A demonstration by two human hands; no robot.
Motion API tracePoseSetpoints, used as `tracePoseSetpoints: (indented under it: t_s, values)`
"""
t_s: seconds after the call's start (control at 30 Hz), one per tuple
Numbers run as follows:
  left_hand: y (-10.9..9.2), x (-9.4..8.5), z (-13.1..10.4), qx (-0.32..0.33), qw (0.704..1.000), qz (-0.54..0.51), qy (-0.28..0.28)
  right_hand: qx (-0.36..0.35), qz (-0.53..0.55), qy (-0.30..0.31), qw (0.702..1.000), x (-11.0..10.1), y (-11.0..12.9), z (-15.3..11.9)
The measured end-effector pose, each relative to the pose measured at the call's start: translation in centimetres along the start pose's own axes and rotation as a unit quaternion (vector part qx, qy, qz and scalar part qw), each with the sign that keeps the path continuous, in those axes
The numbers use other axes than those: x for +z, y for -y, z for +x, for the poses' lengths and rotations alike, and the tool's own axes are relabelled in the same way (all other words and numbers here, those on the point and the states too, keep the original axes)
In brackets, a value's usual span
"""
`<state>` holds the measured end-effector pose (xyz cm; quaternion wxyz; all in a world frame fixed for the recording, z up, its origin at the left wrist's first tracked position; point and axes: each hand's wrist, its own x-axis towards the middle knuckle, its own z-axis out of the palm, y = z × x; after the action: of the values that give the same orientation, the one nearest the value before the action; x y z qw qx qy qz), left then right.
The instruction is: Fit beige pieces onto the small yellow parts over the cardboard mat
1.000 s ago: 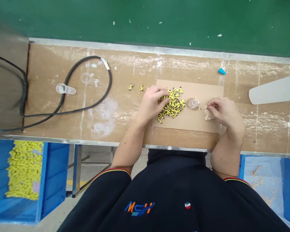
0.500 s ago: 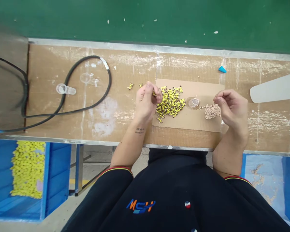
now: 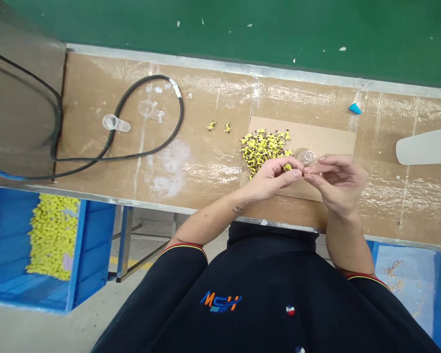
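Note:
My left hand (image 3: 275, 177) is closed, thumb and forefinger together, in front of a pile of small yellow figures with dark ends (image 3: 262, 147). A yellow figure (image 3: 287, 167) shows in the loop of its fingers. My right hand (image 3: 340, 181) is pinched shut, its fingertips meeting those of the left around a tiny beige piece (image 3: 306, 172), mostly hidden. Just beyond the fingertips stands a small clear round cup (image 3: 306, 156) on a cardboard sheet (image 3: 330, 137). The heap of beige pieces is covered by my right hand.
Two yellow figures (image 3: 227, 127) lie apart on the left. Further left are a looped black cable (image 3: 182, 113) and a clear plastic part (image 3: 117, 123). A blue cap (image 3: 355, 108) and a white blade-shaped object (image 3: 429, 146) lie right. Blue bins (image 3: 91, 245) stand below the table edge.
Both hands have come together over the cardboard: the left moved right and nearer my body, the right moved left over the beige heap. The view has shifted and tilted slightly.

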<state>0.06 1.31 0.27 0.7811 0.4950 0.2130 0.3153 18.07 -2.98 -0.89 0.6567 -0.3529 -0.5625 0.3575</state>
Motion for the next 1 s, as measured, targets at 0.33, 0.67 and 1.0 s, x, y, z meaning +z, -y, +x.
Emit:
tracePoseSetpoints:
  t_s: [0.33,0.67,1.0]
  values:
    - [-0.4,-0.5,-0.1,-0.001,0.994,0.107,-0.035,-0.091,-0.068,0.073,0.991,-0.3,-0.1,0.6]
    - [-0.3,-0.5,-0.3,0.033,0.982,0.184,-0.038,-0.106,-0.159,0.116,0.975,-0.6,0.3,1.0]
    - [-0.8,-0.1,-0.2,0.066,0.984,0.166,-0.028,-0.116,-0.183,0.113,0.970,-0.6,0.4,1.1]
